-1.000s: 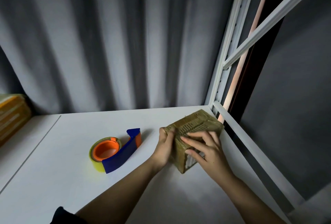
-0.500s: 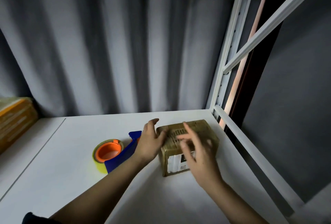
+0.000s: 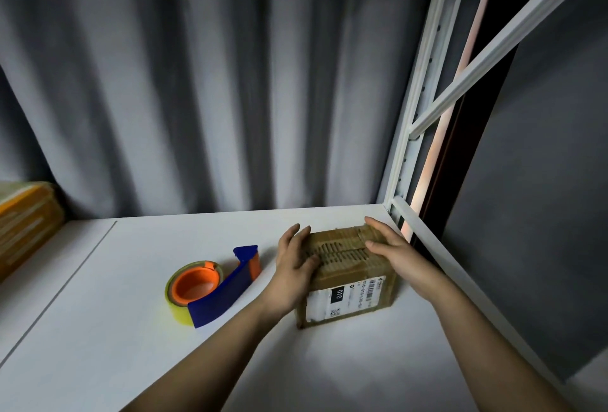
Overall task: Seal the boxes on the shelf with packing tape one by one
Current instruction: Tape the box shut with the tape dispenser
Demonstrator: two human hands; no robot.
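Box (image 3: pixel 345 266), small and brown, sits flat on the white shelf (image 3: pixel 329 362) near its right rail (image 3: pixel 437 257), label side facing the person. Its top is already crossed with tape strips. Left hand (image 3: pixel 292 263) lies against the box's left side with straight fingers and the thumb resting on the top edge; right hand (image 3: pixel 394 253) lies flat over the top right corner, fingers extended. Neither hand curls round anything: both press with open palms, probably to square the box up and hold it steady. Tape dispenser (image 3: pixel 210 286), an orange core in a blue holder, lies just left of the box and apart from it, within easy reach of the left hand. Another stack of boxes (image 3: pixel 26 220) stands at the far left edge, presumably awaiting its turn.
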